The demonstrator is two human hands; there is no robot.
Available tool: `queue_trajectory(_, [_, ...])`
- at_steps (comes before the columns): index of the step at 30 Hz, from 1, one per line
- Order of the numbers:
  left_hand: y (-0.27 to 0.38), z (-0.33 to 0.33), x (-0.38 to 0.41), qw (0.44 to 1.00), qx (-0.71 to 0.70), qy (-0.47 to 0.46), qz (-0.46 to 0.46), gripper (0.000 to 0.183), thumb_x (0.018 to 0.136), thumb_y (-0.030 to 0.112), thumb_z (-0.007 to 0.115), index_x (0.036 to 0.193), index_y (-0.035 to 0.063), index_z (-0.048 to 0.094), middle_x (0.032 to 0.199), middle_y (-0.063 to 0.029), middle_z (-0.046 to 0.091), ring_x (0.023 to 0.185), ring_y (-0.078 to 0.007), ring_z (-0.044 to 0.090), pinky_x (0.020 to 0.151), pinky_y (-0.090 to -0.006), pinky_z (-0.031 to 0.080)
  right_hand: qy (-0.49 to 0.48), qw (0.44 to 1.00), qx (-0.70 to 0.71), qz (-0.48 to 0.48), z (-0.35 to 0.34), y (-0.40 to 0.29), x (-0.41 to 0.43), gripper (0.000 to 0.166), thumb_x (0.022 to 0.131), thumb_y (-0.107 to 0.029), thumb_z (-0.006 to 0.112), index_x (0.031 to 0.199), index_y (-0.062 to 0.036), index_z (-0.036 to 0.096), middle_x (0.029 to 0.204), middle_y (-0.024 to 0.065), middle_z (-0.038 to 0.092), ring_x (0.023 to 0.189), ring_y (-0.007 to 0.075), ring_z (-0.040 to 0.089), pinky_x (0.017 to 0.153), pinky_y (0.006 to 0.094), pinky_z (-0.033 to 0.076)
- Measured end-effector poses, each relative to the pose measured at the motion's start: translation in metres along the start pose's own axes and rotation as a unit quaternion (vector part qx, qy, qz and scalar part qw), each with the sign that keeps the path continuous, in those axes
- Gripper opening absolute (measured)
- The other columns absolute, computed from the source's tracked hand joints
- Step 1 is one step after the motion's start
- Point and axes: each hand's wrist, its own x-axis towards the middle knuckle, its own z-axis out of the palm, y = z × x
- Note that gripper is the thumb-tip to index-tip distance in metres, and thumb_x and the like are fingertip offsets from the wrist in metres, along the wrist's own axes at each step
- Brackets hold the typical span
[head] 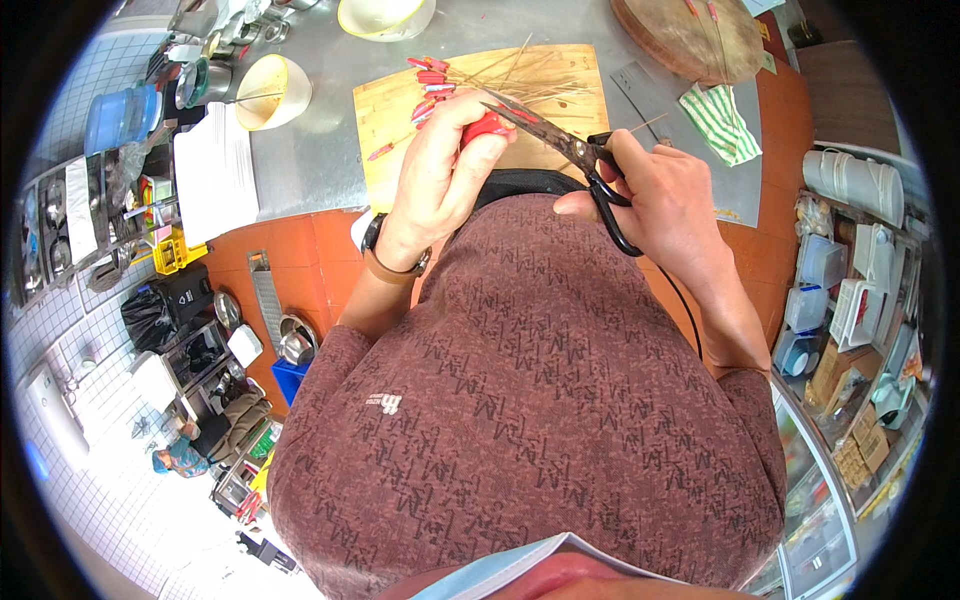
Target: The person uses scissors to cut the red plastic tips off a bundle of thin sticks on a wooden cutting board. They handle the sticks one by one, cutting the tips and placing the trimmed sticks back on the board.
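Note:
My left hand (442, 165) grips a small red-wrapped item (487, 129) between thumb and fingers, above a wooden cutting board (480, 64). In my right hand (667, 195) is a pair of scissors (577, 150) with black handles and worn, dark blades. The blades are parted, and their tips reach to the red wrapper at my left fingertips. Behind my left hand, several red-wrapped pieces on thin sticks (431, 77) lie on the board, with the sticks (555, 91) fanned to the right. One more red-wrapped piece (380, 152) rests near the board's left edge.
A cream-coloured tub (281, 101) with a stick inside stands left on the metal table (315, 165), near white sheets (214, 169). A yellow-rimmed bowl (386, 19) is behind. To the right are a round wooden chopping block (694, 45), a knife (637, 90) and a striped cloth (724, 127).

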Motion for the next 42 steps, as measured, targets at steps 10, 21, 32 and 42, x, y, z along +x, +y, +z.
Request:
queue_trajectory(10, [0.003,0.001,-0.004,0.999,-0.034,0.001,-0.018,0.027,0.109,0.013,0.057,0.131,-0.0022,0.059,0.112,-0.0154,0.066,0.1,-0.0262,0.063,0.092,-0.0376,0.051,0.009,1.0,0.0,-0.028,-0.009,0.004,-0.002,0.071,0.072,-0.071,0.084,0.082,-0.0082,0.052,0.06,0.0056,0.049,0.057,0.0288,0.057,0.059,0.0389,0.045])
queue_trajectory(21, [-0.001,0.002,-0.005,0.999,-0.024,-0.024,-0.009,0.03,0.114,0.023,0.047,0.126,-0.0027,0.058,0.109,-0.0113,0.059,0.092,-0.0171,0.057,0.088,-0.034,0.048,-0.007,1.0,-0.008,-0.029,-0.011,0.003,-0.007,0.071,0.072,-0.073,0.082,0.081,-0.0089,0.053,0.06,0.0047,0.049,0.055,0.0274,0.054,0.058,0.038,0.044])
queue_trajectory(32, [0.005,0.001,-0.009,0.987,-0.135,-0.067,-0.055,0.034,0.113,0.027,0.05,0.129,-0.003,0.056,0.115,-0.0133,0.059,0.094,-0.0171,0.055,0.086,-0.0337,0.047,-0.018,0.999,-0.019,-0.033,-0.013,0.008,-0.014,0.069,0.072,-0.071,0.084,0.081,-0.0095,0.053,0.06,0.0045,0.047,0.056,0.0271,0.054,0.057,0.0385,0.044])
queue_trajectory(42, [0.008,0.002,-0.008,0.988,-0.118,-0.086,-0.058,0.028,0.111,0.019,0.052,0.129,-0.0022,0.055,0.125,-0.0128,0.06,0.096,-0.0153,0.057,0.089,-0.0336,0.047,-0.039,0.998,-0.037,-0.042,-0.022,0.008,-0.013,0.07,0.073,-0.072,0.084,0.088,-0.0087,0.06,0.062,0.0051,0.06,0.057,0.0294,0.063,0.06,0.0384,0.05])
